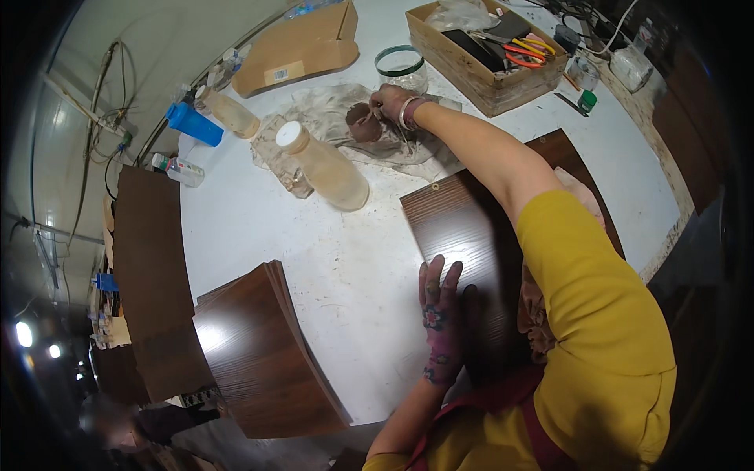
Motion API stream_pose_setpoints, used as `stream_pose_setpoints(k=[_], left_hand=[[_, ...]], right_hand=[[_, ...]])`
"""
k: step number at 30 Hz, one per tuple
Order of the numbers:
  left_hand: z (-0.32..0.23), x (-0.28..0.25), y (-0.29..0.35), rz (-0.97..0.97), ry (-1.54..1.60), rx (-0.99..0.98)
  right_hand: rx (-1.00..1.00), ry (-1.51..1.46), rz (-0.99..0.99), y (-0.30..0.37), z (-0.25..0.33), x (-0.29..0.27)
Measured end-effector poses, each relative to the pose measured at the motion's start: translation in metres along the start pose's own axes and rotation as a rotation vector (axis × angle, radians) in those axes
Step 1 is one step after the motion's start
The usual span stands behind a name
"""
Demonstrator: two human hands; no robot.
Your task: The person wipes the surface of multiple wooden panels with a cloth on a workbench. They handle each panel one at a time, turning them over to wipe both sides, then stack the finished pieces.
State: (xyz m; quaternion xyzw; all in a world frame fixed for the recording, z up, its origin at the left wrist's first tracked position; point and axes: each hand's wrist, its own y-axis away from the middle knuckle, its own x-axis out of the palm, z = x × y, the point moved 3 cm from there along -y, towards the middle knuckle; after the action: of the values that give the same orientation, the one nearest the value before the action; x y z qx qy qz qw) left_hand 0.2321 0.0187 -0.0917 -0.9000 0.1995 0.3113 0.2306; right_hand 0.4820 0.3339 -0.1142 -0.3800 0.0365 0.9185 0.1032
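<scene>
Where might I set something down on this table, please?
The tabletop is bare, though speckled, between the stacked panels and the left hand, and right of the panel by that hand. Crowded: around the cloth, clear jar and open box.

Right hand point(390, 102) at a round brown container point(362, 124) near the far edge of the white tabletop point(236, 228); left hand point(441, 302) (flower-patterned purple glove point(434, 334)) at a dark wood-grain panel point(448, 216)

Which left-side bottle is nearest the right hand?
The cloudy bottle with the white lid; the other cloudy bottle, the blue one and the small clear one sit farther from the right hand.
</scene>
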Motion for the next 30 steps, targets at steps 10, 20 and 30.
stream_pose_setpoints(k=[10, 20, 30], left_hand=[[-0.002, -0.002, 0.001, 0.024, -0.020, -0.047], [0.013, 0.012, 0.007, -0.006, -0.118, 0.101], [-0.001, 0.005, -0.002, -0.081, -0.065, 0.048]], right_hand=[[-0.019, -0.707, 0.063, 0.032, 0.000, -0.052], [0.196, -1.462, 0.258, 0.060, -0.045, -0.089], [-0.032, -1.361, 0.315, 0.095, -0.005, -0.094]])
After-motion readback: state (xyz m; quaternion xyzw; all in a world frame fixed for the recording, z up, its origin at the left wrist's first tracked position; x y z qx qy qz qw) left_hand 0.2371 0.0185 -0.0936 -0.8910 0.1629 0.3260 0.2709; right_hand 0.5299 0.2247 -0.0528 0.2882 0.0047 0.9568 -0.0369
